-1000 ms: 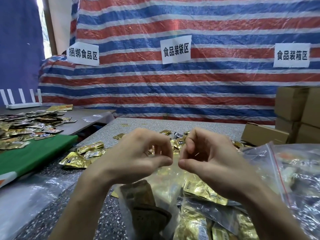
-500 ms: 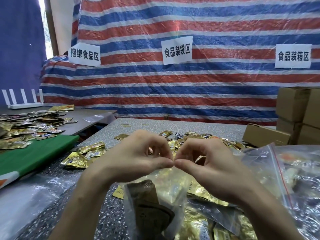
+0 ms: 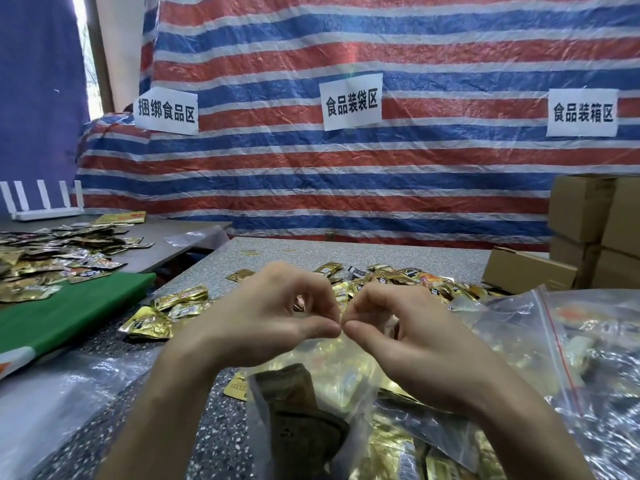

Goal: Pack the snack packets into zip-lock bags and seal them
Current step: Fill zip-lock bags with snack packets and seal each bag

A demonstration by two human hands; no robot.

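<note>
Left hand (image 3: 263,323) and right hand (image 3: 412,337), fingers curled and thumb tips meeting, pinch the top edge of a clear plastic zip-lock bag (image 3: 356,424) holding gold and brown snack packets (image 3: 294,410), above the speckled grey counter (image 3: 346,251).

tarp (image 3: 450,161): red, blue and white stripes running across.
signs (image 3: 351,102): white, with black characters.
curtain (image 3: 38,98): plain deep blue.
router (image 3: 41,202): white.
boxes (image 3: 581,209): plain brown card.
table (image 3: 381,252): grey, finely speckled pale and dark, darker close to me.
left table (image 3: 180,240): flat grey.
packets (image 3: 398,278): mostly shiny gold, some with black labels and bits of orange-red.
mat (image 3: 69,313): bright green, white along the edge, orange at the corner.
bag (image 3: 360,403): clear, gold showing through it.
brown packet (image 3: 294,403): dull olive-brown with darker print.
right bag (image 3: 519,317): clear, one thin red line down it, orange and gold showing inside.
film (image 3: 52,410): clear, with white glare.
</note>
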